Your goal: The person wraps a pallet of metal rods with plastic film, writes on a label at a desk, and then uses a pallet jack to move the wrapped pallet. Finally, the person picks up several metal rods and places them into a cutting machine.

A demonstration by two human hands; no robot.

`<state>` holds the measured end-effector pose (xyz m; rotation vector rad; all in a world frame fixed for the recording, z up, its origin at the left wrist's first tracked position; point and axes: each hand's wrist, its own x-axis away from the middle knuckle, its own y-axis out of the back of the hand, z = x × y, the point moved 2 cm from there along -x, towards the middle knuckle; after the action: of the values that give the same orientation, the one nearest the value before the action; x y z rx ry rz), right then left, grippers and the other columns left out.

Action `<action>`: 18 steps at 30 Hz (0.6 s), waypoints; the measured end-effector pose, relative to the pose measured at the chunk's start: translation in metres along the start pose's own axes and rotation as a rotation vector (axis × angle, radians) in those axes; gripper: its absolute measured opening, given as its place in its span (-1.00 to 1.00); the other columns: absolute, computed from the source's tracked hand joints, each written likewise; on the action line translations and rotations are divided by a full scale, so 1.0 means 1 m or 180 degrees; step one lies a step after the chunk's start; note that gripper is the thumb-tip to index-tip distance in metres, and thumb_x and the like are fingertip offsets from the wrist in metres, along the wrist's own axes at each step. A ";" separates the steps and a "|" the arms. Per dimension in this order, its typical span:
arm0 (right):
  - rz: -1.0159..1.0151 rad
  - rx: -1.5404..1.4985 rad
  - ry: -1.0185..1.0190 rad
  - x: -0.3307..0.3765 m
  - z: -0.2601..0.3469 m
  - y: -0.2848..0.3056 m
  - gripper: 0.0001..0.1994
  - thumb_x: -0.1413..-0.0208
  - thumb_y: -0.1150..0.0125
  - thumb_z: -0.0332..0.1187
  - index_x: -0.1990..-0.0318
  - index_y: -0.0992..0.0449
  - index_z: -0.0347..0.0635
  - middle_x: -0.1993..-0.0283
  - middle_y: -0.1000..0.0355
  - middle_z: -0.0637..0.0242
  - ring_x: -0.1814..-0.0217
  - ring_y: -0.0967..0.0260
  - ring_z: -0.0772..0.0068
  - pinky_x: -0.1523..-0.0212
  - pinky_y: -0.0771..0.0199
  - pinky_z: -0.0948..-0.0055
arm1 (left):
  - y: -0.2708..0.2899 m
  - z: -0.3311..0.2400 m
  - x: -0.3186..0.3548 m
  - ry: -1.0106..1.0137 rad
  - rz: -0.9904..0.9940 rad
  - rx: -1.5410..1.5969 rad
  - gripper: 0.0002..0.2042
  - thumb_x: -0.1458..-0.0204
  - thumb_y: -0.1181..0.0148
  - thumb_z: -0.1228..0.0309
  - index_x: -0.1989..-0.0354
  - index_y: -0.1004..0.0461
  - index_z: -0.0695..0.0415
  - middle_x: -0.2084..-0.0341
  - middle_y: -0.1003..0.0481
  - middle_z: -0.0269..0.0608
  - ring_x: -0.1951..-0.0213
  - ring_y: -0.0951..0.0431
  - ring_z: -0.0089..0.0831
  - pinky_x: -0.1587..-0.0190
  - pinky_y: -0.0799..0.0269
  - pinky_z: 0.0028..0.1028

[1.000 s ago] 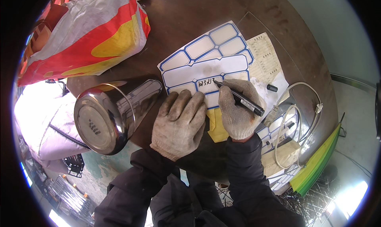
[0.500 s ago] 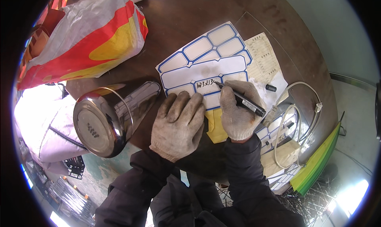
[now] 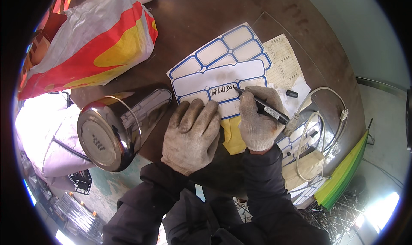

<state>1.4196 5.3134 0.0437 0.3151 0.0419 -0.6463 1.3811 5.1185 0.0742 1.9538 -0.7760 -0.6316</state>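
My right hand (image 3: pixel 261 118), in a soiled white knit glove, pinches a black marker pen (image 3: pixel 272 112). Its tip touches a blue-bordered label sheet (image 3: pixel 201 84), at the end of a handwritten black line. Gloved as well, my left hand (image 3: pixel 192 133) lies flat with fingers stretched on the sheet's lower left part. A second label sheet (image 3: pixel 238 37) shows from under the first at the far side. Something yellow (image 3: pixel 234 138) sticks out beneath the sheet between my hands. The black pen cap (image 3: pixel 292 93) rests on white paper to the right of my right hand.
A shiny metal container (image 3: pixel 103 138) stands at the left table edge, with a red, white and yellow plastic bag (image 3: pixel 107 43) beyond it. On the right are a printed paper slip (image 3: pixel 283 60), a white cable (image 3: pixel 343 116), more label sheets and a green umbrella (image 3: pixel 343 176).
My right hand has moved very slightly right with the marker, and another character has been added to the handwriting. My left hand stays in place on the sheet.
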 end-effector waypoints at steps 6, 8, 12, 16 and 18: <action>0.0027 -0.0051 -0.0114 -0.001 0.003 0.002 -0.87 -0.41 -0.55 -0.48 0.00 -0.78 -0.32 0.17 -0.77 0.26 0.21 -0.68 0.58 0.16 -0.70 0.49 | 0.000 -0.001 0.003 0.0082 -0.0082 -0.0033 -0.51 -0.05 -0.57 0.36 -0.18 -0.70 0.22 -0.30 -0.61 -0.09 -0.34 -0.59 -0.01 -0.47 -0.51 0.10; 0.0004 -0.0305 -0.0307 0.000 0.003 0.002 -0.86 -0.41 -0.55 -0.49 -0.02 -0.78 -0.32 0.15 -0.77 0.26 0.18 -0.68 0.59 0.14 -0.69 0.51 | -0.001 -0.002 0.006 0.0087 -0.0232 -0.0141 -0.52 -0.03 -0.59 0.36 -0.16 -0.72 0.22 -0.28 -0.62 -0.09 -0.32 -0.60 -0.02 -0.46 -0.52 0.09; -0.0186 -0.0739 -0.0581 0.002 0.003 0.004 -0.86 -0.43 -0.55 -0.50 -0.04 -0.77 -0.33 0.11 -0.77 0.25 0.14 -0.69 0.57 0.10 -0.70 0.51 | -0.005 -0.001 0.012 0.0120 -0.0369 -0.0242 -0.54 -0.01 -0.60 0.38 -0.12 -0.74 0.22 -0.23 -0.65 -0.10 -0.28 -0.61 -0.05 -0.45 -0.53 0.06; -0.0087 -0.0506 -0.0491 0.001 0.003 0.005 -0.85 -0.41 -0.54 -0.51 -0.05 -0.77 -0.34 0.11 -0.78 0.23 0.13 -0.70 0.55 0.07 -0.72 0.49 | -0.009 0.001 0.015 0.0071 -0.0489 -0.0214 -0.44 0.12 -0.61 0.45 -0.16 -0.70 0.20 -0.23 -0.64 -0.10 -0.26 -0.60 0.02 -0.41 -0.52 0.09; -0.0016 -0.0318 -0.0353 0.001 0.003 0.004 -0.84 -0.40 -0.54 -0.52 -0.06 -0.77 -0.34 0.10 -0.79 0.23 0.13 -0.71 0.54 0.07 -0.72 0.48 | -0.011 0.001 0.016 0.0070 -0.0509 -0.0238 -0.45 0.12 -0.61 0.44 -0.15 -0.70 0.20 -0.23 -0.63 -0.10 -0.26 -0.59 0.02 -0.40 -0.52 0.09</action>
<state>1.4222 5.3149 0.0475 0.1825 -0.0311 -0.6634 1.3937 5.1103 0.0621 1.9634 -0.5781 -0.7230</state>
